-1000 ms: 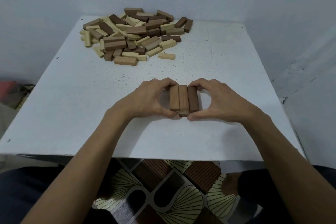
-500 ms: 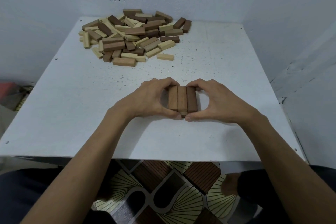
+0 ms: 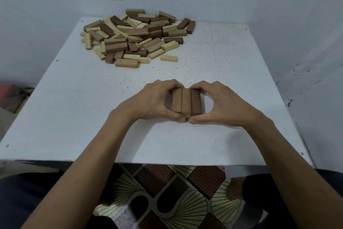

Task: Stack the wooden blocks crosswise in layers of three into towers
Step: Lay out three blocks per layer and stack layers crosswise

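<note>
Right now the person is squaring up a small stack [image 3: 186,101] of brown blocks near the front middle of the white table [image 3: 74,117]. The left hand [image 3: 154,101] and right hand [image 3: 220,104] are both curling round it, fingers hooking over the far ends and thumbs pressing at the near ends. That is holding the three top blocks tight side by side. I judge the two-sided squeeze is meant to give the next crosswise layer a flat, even seat. A lower block [image 3: 187,118] is peeking out between the thumbs; how many layers are lying beneath I cannot tell. The loose pile [image 3: 133,37] is sitting at the far left, well apart, with one pale block [image 3: 168,58] lying just beside its near edge. I am seeing nothing standing between stack and pile; only the cupping hands are covering the stack's sides.
</note>
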Available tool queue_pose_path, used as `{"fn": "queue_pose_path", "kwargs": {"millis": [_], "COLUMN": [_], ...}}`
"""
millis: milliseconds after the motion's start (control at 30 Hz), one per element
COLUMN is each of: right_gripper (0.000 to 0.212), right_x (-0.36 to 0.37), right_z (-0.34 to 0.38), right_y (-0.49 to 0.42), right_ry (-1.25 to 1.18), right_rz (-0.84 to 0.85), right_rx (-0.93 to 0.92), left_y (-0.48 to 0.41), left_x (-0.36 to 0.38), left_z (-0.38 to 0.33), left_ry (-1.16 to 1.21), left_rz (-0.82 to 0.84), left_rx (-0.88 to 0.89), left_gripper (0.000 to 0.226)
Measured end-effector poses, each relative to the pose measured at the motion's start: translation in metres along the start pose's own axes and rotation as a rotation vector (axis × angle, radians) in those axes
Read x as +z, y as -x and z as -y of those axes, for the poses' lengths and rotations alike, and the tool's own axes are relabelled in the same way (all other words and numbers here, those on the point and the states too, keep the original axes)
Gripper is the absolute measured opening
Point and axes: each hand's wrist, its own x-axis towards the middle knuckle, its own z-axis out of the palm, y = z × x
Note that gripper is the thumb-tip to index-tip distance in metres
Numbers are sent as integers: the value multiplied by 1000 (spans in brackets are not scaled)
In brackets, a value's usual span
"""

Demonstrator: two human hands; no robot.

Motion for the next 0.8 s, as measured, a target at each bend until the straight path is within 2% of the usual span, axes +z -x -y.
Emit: {"fn": "queue_pose_path", "kwargs": {"millis": [133,300,633,800], "right_gripper": [81,94,98,101], "right_x": [0,2,5,5], "right_z": [0,-5,-7,-6], "right_y": [-1,0,0,1], "right_ry": [8,0,-10,-38], "right_rz": [4,27,15,17], "right_rx": [-6,21,31,35], "left_y": [2,6,7,8], "left_x": [1,4,5,7], "left_z": [-1,4,8,9], "left_ry": [-12,-11,-18,-26], "left_rz": [-6,-24,-47,-65], "left_rx": [11,13,13,23], "left_gripper": [84,99,125,129]}}
